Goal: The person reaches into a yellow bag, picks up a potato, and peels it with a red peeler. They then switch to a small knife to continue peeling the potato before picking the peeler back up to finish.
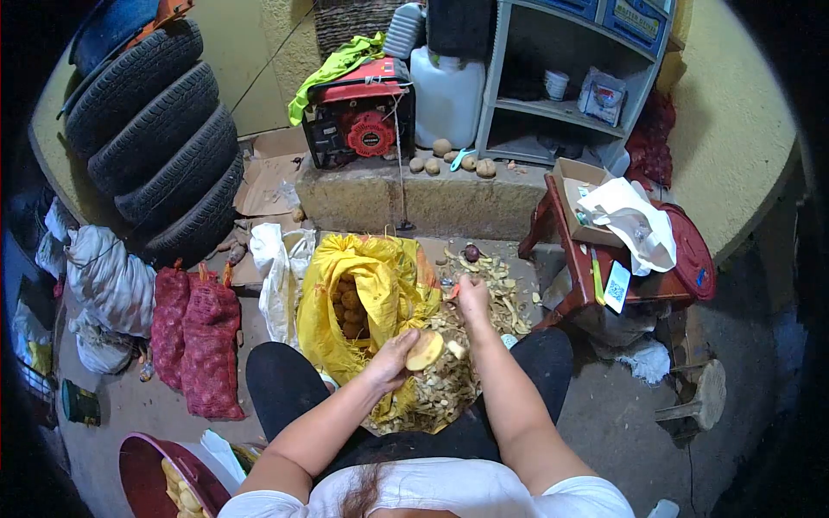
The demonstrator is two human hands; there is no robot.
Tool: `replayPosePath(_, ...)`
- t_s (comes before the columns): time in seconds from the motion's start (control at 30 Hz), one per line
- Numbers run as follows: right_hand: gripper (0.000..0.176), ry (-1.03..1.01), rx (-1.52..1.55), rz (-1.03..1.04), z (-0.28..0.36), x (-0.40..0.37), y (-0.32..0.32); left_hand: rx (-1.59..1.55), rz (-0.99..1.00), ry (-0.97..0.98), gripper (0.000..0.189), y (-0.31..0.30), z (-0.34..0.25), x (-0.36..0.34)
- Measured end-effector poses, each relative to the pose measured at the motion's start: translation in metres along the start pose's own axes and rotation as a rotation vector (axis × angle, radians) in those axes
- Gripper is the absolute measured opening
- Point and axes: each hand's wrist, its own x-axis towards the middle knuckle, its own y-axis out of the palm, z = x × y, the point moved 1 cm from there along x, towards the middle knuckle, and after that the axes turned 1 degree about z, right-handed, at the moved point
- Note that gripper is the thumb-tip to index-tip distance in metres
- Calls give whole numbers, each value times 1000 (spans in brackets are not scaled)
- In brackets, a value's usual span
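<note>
My left hand (pixel 395 358) is closed around a peeled, pale yellow potato (pixel 424 350), held low between my knees. Ahead and to the right of it, my right hand (pixel 472 298) grips a small orange-handled peeler (pixel 455 292), apart from the potato. Below both hands spreads a heap of potato peelings (pixel 445 393). An open yellow sack (pixel 389 281) stands just beyond my left hand, with unpeeled potatoes (pixel 350 311) inside. A dark red onion (pixel 471 252) lies among the peelings past my right hand.
At lower left, a maroon tub (pixel 142 462) holds peeled potatoes. Red mesh sacks (pixel 207 345) and stacked tires (pixel 164 129) stand left. A red generator (pixel 363 112) sits on a concrete ledge (pixel 406 207). A small red table (pixel 566 281) bearing a cardboard box (pixel 574 194) stands right.
</note>
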Motion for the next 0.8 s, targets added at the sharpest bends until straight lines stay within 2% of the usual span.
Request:
replayPosePath(0.07, 26, -31, 138, 74, -3, 7, -1, -302, 53, -42, 27, -8, 0, 4)
replayPosePath(0.1, 26, -34, 132, 79, -5, 12, -1, -365, -59, -111, 25, -13, -1, 7)
replayPosePath(0.17, 27, -241, -35, -15, -9, 20, -1, -424, -84, -107, 29, -19, 4, 13)
replayPosePath(0.27, 31, -288, 15, -46, 7, 15, -6, -486, -94, -136, 32, -25, 5, 17)
replayPosePath(0.33, 31, -250, -10, -27, 27, -10, -2, -569, 57, -139, 31, -29, 7, 20)
replayPosePath(0.4, 31, -331, 144, 138, 28, -26, 10, -595, 24, -147, 34, -10, -11, 9)
replayPosePath(0.43, 29, -504, -18, 98, 30, -32, 15, -620, -10, -160, 37, -4, -16, 4)
replayPosePath(0.53, 28, -594, -130, 63, 42, -53, 14, -512, 83, -69, 43, -16, -2, 16)
replayPosePath(0.57, 28, -505, -58, 127, 49, -61, 13, -469, 65, -69, 42, -16, 1, 17)
replayPosePath(0.73, 30, -525, -24, 196, 56, -86, 17, -500, 18, -76, 40, -7, 3, 15)
replayPosePath(0.8, 32, -568, -42, 156, 56, -91, 19, -470, -149, -119, 41, -2, 4, 16)
